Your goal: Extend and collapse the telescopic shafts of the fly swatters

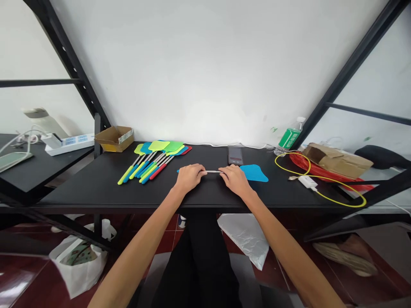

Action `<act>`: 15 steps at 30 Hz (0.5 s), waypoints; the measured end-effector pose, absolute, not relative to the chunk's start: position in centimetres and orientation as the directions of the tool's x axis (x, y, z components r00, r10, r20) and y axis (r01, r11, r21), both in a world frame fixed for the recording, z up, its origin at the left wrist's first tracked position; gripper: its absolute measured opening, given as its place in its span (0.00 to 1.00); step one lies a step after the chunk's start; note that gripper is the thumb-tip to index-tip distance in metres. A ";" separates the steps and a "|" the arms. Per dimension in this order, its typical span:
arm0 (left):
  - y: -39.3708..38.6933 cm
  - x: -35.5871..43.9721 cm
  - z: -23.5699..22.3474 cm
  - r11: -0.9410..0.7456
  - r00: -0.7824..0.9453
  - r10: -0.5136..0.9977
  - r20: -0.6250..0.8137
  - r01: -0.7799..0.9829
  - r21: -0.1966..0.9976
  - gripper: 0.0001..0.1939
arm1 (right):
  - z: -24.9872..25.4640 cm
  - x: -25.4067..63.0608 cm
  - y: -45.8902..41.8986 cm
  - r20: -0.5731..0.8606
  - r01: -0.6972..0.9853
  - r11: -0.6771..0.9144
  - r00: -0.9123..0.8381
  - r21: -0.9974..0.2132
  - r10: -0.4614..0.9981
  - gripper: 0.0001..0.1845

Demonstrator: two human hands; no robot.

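Head view: left hand (190,177) and right hand (236,179) low over the black desk (80,188), both nearly closed, fingers curled over the thin metal shaft (212,171) of a fly swatter, with a bare stretch of shaft level between them. Blue handle tip (177,171) just past the left hand, toward 9 o'clock; blue swatter head (253,174) flat on the desk toward 3 o'clock from the right hand, its join hidden under the fingers. A sound hold for so thin a shaft: both grips in line, wrists low. Toward 10 o'clock, a fanned row of fly swatters (154,160) in green, blue and red, and beyond it a cardboard box (114,139); toward 1 o'clock, a dark phone (235,155); toward 2 o'clock, a green-labelled plastic bottle (290,137); toward 3 o'clock, a yellow cable (321,176) and a white adapter (307,182).
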State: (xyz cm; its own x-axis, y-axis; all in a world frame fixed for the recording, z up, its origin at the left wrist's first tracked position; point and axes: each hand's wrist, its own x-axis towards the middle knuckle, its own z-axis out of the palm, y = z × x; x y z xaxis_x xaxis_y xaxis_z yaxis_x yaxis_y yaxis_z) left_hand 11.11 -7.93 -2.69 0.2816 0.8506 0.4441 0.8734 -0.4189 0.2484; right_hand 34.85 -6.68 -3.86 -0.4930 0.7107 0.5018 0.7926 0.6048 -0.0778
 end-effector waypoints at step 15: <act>-7.8 9.4 -2.6 -0.365 0.202 0.843 0.498 0.895 0.256 0.08 | -3.9 35.7 -6.8 0.708 0.884 0.448 -0.230 -0.135 0.668 0.18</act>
